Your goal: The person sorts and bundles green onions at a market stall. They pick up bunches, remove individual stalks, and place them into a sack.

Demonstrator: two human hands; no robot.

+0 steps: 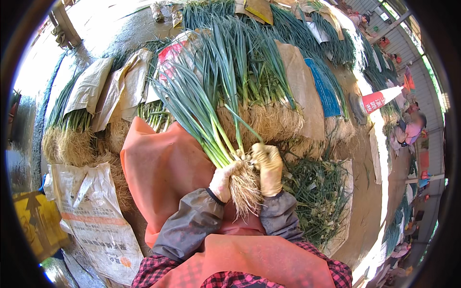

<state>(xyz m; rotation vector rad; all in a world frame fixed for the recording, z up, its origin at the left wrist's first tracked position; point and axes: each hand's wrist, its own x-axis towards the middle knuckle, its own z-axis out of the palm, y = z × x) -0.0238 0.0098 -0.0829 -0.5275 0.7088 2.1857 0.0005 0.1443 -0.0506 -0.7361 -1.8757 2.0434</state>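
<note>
My left hand (pixel 222 183), in a pale glove, is closed around the base of a bunch of green onions (pixel 216 140) above my lap. Its long leaves fan up and to the left, and the tangled pale roots (pixel 246 189) hang down between my hands. Beside the stem bases, my right hand (pixel 269 169), in a yellowish glove, has its fingers curled together. One bent leaf (pixel 246 124) runs down into those fingers, whose tips are partly hidden. An orange apron (pixel 169 154) covers my knees beneath the bunch.
Bundled green onions (pixel 263 82) lie in rows ahead, some under woven sacks (pixel 88 86). Trimmed leaves (pixel 317 198) are heaped at my right. A printed sack (pixel 97 216) lies at left. A red-and-white traffic cone (pixel 380 100) and a seated person (pixel 412 127) are farther right.
</note>
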